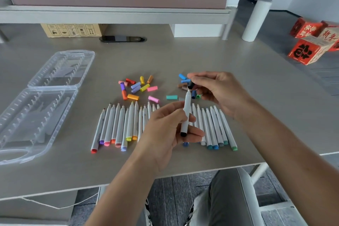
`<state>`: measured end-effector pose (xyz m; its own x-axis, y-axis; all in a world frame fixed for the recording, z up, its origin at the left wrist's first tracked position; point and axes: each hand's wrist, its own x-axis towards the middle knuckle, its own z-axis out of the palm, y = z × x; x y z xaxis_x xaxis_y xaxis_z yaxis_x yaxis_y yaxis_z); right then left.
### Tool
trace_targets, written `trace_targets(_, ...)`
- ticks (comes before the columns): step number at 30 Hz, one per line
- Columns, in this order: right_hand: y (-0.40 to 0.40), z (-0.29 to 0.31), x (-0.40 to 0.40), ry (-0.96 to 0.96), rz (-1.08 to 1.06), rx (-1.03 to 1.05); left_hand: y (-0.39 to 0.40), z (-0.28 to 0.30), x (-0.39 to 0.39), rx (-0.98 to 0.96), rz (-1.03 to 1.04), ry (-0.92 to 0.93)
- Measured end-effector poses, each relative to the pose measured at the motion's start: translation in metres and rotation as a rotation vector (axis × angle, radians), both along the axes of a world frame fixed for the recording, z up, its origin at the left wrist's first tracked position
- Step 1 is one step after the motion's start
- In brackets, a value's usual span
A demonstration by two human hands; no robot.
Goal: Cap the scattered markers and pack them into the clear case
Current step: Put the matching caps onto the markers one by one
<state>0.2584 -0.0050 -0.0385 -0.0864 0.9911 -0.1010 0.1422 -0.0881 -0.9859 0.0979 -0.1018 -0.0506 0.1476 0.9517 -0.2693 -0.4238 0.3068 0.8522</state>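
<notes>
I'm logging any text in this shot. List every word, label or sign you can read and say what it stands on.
"新年": on the red and tan paper boxes on the floor at far right; their other characters are too stylised or turned to read.
Cardboard box at the back of the desk: a row of handling pictograms, captions too small to read.
White markers: small barrel print, too blurred to read.
Clear case: no text visible.
</notes>
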Motion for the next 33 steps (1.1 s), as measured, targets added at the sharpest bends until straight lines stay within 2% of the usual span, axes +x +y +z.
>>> trace_targets(7, -0.017, 0.0, 0.014, -0.115, 0.081, 0.04, -0.005, -0.006, 0.011, -0.014, 0.007, 0.016)
trace_targets(14, -0.032, -0.006, 0.028, 0.069, 0.013, -0.013, -0.008, -0.011, 0.028, -0.118, 0.012, -0.13)
trace_targets(17, -0.038, -0.01, 0.034, 0.075, -0.075, 0.04, -0.01, -0.011, 0.036, -0.138, 0.012, -0.14)
trace_targets(28, -0.063, -0.02, 0.057, 0.033, -0.176, 0.145, -0.02, -0.003, 0.063, -0.128, -0.034, -0.088)
trace_targets(33, -0.065, -0.018, 0.065, -0.038, -0.124, 0.146, -0.026, -0.005, 0.073, -0.078, -0.024, -0.017)
